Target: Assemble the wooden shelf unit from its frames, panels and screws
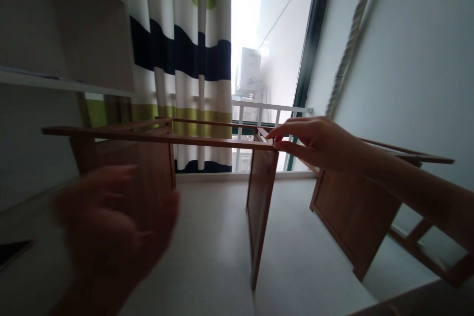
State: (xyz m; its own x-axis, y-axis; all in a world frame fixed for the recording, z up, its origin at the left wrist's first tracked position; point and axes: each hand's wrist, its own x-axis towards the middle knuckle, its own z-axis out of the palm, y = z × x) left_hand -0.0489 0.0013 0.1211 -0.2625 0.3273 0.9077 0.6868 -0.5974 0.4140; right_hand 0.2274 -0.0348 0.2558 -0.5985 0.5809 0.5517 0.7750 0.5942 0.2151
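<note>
A brown wooden shelf frame (159, 137) with thin rails and flat side panels stands in front of me, its top rail running across the middle of the view. My right hand (314, 142) pinches the rail at the corner above the middle panel (261, 207), fingers closed on the wood. Low at the left my left hand (114, 227) is smeared by motion, near the frame's left panel (148, 163); its fingers look spread and nothing shows in them.
A green, white and navy striped curtain (181, 54) hangs behind the frame beside a bright window with a white railing (259, 108). White shelves (62, 84) are on the left wall. Pale floor (215, 237) lies below. A plain wall rises on the right.
</note>
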